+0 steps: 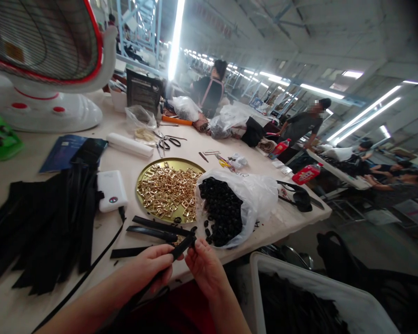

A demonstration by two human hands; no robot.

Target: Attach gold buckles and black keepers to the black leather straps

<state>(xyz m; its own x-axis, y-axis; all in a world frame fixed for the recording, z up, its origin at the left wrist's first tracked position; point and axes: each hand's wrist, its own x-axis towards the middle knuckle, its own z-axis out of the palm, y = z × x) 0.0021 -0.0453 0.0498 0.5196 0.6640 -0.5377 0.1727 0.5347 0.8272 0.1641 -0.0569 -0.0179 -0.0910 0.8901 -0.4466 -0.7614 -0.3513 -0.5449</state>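
Observation:
My left hand (149,269) is closed around a black strap (182,246) at the table's near edge. My right hand (203,266) pinches the strap's tip, fingers pressed together. Just beyond lie a few more black straps (153,226). A round gold tray (167,190) heaped with several gold metal buckles sits behind them. Right of the tray, an open white plastic bag (250,195) holds many small black pieces (222,208).
A pile of black straps (41,222) covers the left of the table, with a white power bank (112,190) and its cable. A fan (45,69), scissors (169,139) and bags stand farther back. A white bin (299,287) sits lower right. Other people work at far tables.

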